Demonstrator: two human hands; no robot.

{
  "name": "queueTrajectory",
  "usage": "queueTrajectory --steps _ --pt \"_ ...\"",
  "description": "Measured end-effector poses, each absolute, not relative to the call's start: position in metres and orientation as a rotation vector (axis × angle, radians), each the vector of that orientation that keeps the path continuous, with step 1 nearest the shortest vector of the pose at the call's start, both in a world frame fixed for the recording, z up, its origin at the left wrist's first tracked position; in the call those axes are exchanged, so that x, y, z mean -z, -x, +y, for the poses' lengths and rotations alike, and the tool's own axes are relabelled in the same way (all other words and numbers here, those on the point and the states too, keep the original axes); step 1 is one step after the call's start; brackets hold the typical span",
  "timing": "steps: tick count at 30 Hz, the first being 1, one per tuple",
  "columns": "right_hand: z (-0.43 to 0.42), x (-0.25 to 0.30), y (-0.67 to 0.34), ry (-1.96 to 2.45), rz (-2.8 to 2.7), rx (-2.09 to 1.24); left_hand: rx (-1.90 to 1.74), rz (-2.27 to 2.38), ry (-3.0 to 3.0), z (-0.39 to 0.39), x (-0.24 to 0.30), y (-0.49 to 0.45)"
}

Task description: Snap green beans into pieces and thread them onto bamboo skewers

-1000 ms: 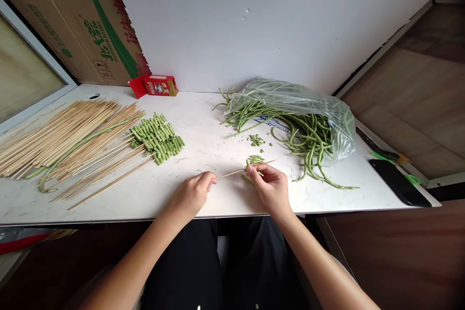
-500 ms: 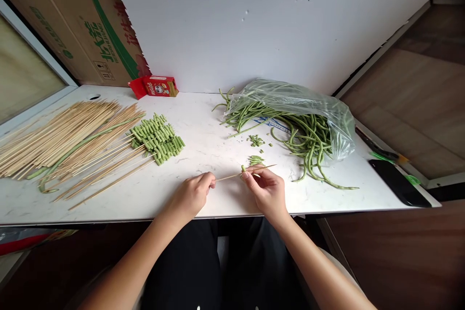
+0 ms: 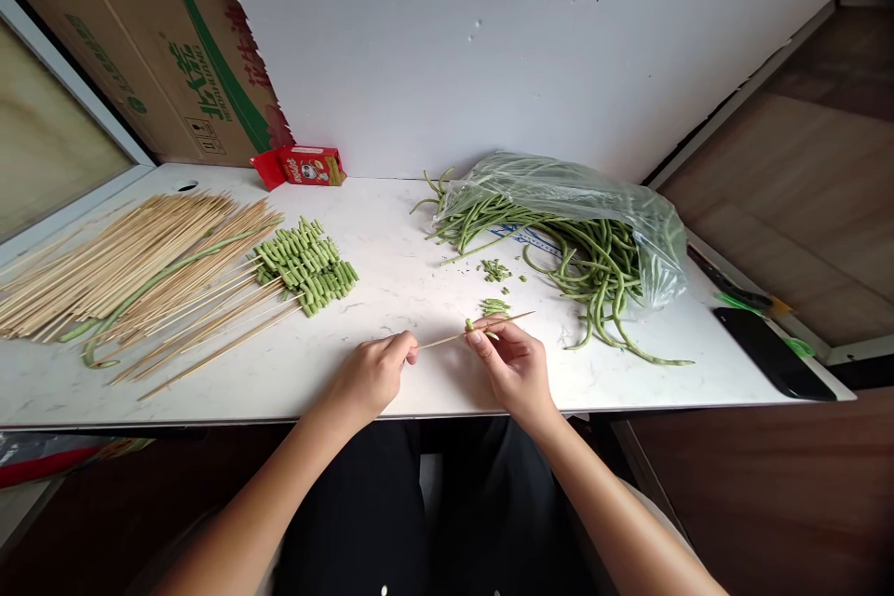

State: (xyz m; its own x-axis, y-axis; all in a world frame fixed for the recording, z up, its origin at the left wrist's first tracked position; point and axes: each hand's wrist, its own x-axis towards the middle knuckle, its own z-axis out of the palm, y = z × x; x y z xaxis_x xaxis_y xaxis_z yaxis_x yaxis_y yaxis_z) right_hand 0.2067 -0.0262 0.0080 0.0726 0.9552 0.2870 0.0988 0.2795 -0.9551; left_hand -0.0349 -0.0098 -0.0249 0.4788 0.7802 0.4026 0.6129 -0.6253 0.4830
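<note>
Near the table's front edge, my left hand (image 3: 381, 372) is closed around one end of a thin wooden skewer (image 3: 440, 342). My right hand (image 3: 513, 363) pinches a short piece of green bean (image 3: 469, 325) on that skewer, whose pointed end sticks out past the fingers to the right. Just beyond my right hand lies a small row of cut bean pieces (image 3: 495, 306), with a little heap of bean ends (image 3: 495, 270) behind it. Over to the left, skewers loaded with bean pieces (image 3: 307, 265) lie side by side in a stack.
A large spread of bare skewers (image 3: 118, 261) covers the left side, a long bean lying across it. Long green beans (image 3: 601, 261) spill from a clear plastic bag (image 3: 663, 242) at right. A black phone (image 3: 768, 349) lies far right; a red box (image 3: 314, 167) stands at the back.
The whole view has shifted very slightly to the right. Both hands keep nearly the same hold on the skewer and bean piece.
</note>
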Motion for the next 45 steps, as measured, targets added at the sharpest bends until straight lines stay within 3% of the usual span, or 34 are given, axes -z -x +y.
queueTrajectory --steps 14,26,38,45 --pt "-0.024 -0.009 -0.212 1.123 -1.485 -0.771 -0.886 1.237 -2.434 -0.011 0.019 0.033" --pt "-0.015 -0.029 -0.253 1.38 -2.233 -0.453 -0.875 1.377 -2.393 -0.01 0.021 0.033" --pt "-0.012 -0.026 -0.261 1.361 -2.215 -0.484 -0.878 1.509 -2.401 -0.009 0.012 0.03" --pt "0.003 -0.022 -0.289 1.443 -1.828 -0.69 -0.893 1.532 -2.39 -0.01 0.015 0.03"
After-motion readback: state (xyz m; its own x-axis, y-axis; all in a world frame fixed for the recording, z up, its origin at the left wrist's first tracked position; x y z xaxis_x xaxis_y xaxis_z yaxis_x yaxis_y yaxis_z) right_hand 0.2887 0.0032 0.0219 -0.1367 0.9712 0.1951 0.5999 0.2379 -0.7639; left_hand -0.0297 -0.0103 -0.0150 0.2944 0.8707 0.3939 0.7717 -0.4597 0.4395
